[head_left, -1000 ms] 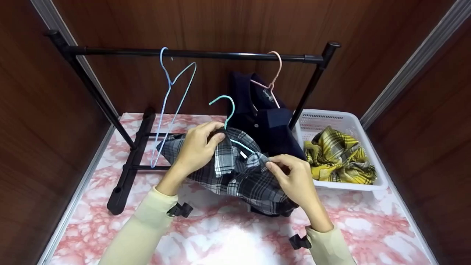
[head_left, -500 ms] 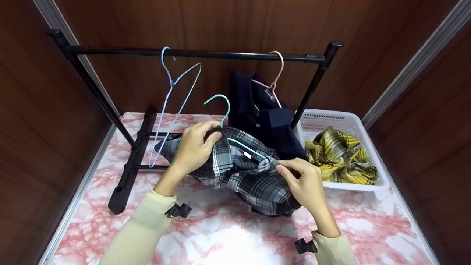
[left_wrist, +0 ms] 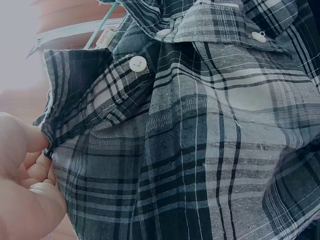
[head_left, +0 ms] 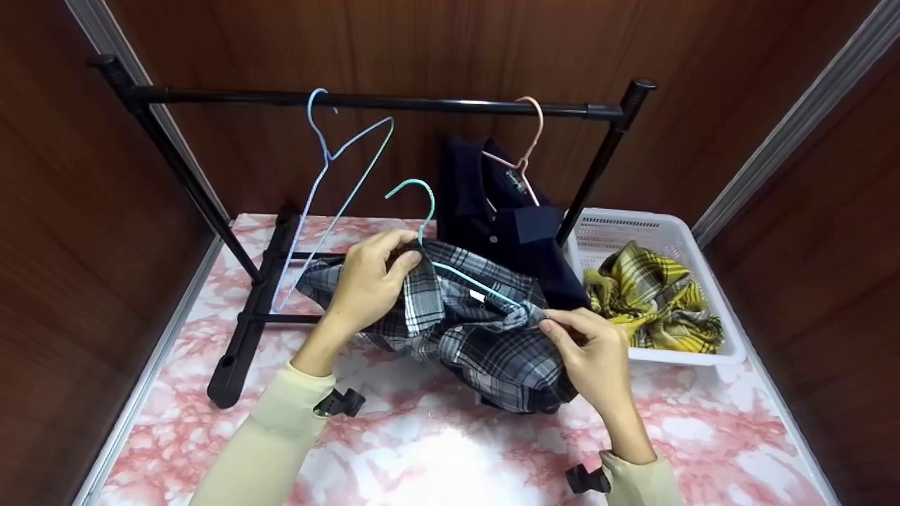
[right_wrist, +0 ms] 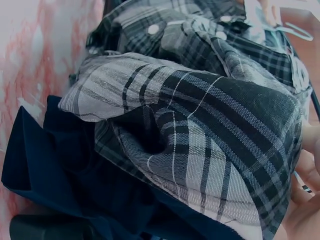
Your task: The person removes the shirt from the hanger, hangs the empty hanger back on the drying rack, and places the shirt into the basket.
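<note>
A grey and black plaid shirt is held up in front of the rack, with a mint-green wire hanger inside its collar and the hook sticking up. My left hand pinches the collar by the hook's base; the left wrist view shows thumb and fingers on the cloth edge. With thumb and fingertips, my right hand pinches the shirt's other shoulder near the hanger's right arm. In the right wrist view, the plaid sleeve hangs beside that hand and hides part of the navy shirt.
A black rack stands behind the hands. On it hang a bare blue hanger and a navy shirt on a pink hanger. At right, a white basket holds a yellow plaid garment.
My right hand has moved right and slightly down, drawing the shirt's shoulder along the hanger arm. The hanger hook has shifted a little left. The blue hanger has swung slightly.
</note>
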The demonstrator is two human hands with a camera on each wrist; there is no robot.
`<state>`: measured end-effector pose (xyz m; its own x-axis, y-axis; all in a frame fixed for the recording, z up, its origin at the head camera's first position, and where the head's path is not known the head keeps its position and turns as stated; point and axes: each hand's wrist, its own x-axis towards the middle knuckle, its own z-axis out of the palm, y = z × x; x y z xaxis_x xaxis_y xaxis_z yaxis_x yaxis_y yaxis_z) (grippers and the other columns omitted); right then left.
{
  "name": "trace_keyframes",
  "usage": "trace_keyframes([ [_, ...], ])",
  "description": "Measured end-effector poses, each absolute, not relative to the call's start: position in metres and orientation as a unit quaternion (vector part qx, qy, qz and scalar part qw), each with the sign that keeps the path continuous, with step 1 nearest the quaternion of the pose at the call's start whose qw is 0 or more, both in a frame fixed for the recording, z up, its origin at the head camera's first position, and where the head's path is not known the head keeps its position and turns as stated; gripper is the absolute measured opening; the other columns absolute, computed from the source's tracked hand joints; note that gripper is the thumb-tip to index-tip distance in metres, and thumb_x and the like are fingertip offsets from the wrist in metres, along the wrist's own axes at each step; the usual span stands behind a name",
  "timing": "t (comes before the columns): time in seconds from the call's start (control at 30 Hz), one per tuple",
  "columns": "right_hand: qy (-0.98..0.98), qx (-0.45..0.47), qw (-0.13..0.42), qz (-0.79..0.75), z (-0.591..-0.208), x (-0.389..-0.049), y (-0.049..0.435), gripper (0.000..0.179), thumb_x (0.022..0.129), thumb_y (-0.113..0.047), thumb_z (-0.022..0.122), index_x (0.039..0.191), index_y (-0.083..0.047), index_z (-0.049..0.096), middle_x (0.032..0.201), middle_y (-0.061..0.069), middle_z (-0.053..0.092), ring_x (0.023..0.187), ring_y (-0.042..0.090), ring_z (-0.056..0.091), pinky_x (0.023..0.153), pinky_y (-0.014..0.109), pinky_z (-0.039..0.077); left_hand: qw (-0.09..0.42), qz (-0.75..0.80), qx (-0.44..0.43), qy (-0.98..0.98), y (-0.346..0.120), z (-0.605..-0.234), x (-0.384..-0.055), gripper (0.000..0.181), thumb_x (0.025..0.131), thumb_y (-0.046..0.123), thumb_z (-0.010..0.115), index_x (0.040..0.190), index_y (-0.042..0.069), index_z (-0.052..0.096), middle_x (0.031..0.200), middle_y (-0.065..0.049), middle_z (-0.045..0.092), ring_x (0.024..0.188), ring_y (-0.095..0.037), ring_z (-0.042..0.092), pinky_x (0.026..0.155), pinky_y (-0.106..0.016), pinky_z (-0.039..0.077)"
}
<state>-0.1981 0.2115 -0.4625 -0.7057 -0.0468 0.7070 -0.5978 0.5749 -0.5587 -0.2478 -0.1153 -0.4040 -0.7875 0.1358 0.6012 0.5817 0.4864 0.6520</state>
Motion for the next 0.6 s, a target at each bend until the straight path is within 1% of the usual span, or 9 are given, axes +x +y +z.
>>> trace_keyframes([
  [0.1,-0.819,0.187,0.325,0.434,-0.4634,-0.1963,0.2116,0.017,0.086,-0.005,0.087,0.1,-0.014,0.086,0.09,-0.003,0.08,0.079,0.008,0.073,0.073,0.017,0.052,0.245,-0.459,-0.217,-0.826,-0.1159,-0.4038,-0.2473,0.02,0.1,0.009,0.072,0.118,0.003,0.076,0.115,-0.011,0.077,0.109,-0.023,0.071,0.1,-0.042,0.054],
  [0.17,-0.819,0.176,0.313,0.448,-0.4635,-0.1956,0.2113,0.021,0.086,-0.006,0.088,0.105,-0.014,0.085,0.089,-0.002,0.08,0.079,0.008,0.073,0.073,0.016,0.053,0.246,-0.458,-0.217,-0.826,-0.1169,-0.4028,-0.2466,0.02,0.1,0.009,0.072,0.119,0.003,0.076,0.114,-0.011,0.077,0.108,-0.023,0.071,0.099,-0.042,0.054],
  [0.23,-0.821,0.158,0.295,0.463,-0.4632,-0.1951,0.2115,0.027,0.085,-0.006,0.088,0.11,-0.014,0.083,0.088,-0.002,0.08,0.078,0.006,0.072,0.073,0.014,0.053,0.248,-0.458,-0.217,-0.825,-0.118,-0.4013,-0.2457,0.02,0.1,0.009,0.072,0.119,0.003,0.076,0.113,-0.01,0.077,0.107,-0.023,0.071,0.099,-0.042,0.054],
  [0.3,-0.826,0.137,0.28,0.469,-0.4624,-0.1946,0.2122,0.029,0.085,-0.008,0.089,0.112,-0.014,0.082,0.086,-0.002,0.08,0.078,0.003,0.072,0.074,0.012,0.053,0.251,-0.458,-0.217,-0.825,-0.1194,-0.3997,-0.2449,0.021,0.099,0.01,0.073,0.119,0.003,0.076,0.112,-0.01,0.077,0.106,-0.024,0.071,0.098,-0.043,0.054],
  [0.4,-0.836,0.122,0.28,0.456,-0.4609,-0.1943,0.2138,0.023,0.084,-0.009,0.09,0.105,-0.013,0.083,0.088,-0.003,0.082,0.081,-0.001,0.073,0.076,0.011,0.053,0.255,-0.458,-0.219,-0.823,-0.1213,-0.3976,-0.2443,0.021,0.099,0.009,0.074,0.118,0.003,0.076,0.111,-0.01,0.077,0.105,-0.024,0.071,0.098,-0.043,0.053],
  [0.5,-0.841,0.123,0.303,0.432,-0.4608,-0.1945,0.2153,0.015,0.082,-0.009,0.091,0.095,-0.013,0.086,0.09,-0.003,0.082,0.082,-0.004,0.073,0.075,0.011,0.053,0.254,-0.459,-0.222,-0.822,-0.1226,-0.3962,-0.2445,0.02,0.099,0.01,0.074,0.117,0.003,0.076,0.109,-0.009,0.076,0.103,-0.023,0.07,0.097,-0.043,0.053],
  [0.6,-0.838,0.124,0.319,0.424,-0.4625,-0.1948,0.2163,0.013,0.081,-0.008,0.092,0.091,-0.012,0.086,0.088,-0.001,0.082,0.08,-0.005,0.072,0.072,0.011,0.053,0.249,-0.465,-0.222,-0.82,-0.124,-0.3957,-0.2449,0.02,0.099,0.009,0.073,0.118,0.003,0.076,0.108,-0.009,0.076,0.102,-0.023,0.07,0.096,-0.042,0.053],
])
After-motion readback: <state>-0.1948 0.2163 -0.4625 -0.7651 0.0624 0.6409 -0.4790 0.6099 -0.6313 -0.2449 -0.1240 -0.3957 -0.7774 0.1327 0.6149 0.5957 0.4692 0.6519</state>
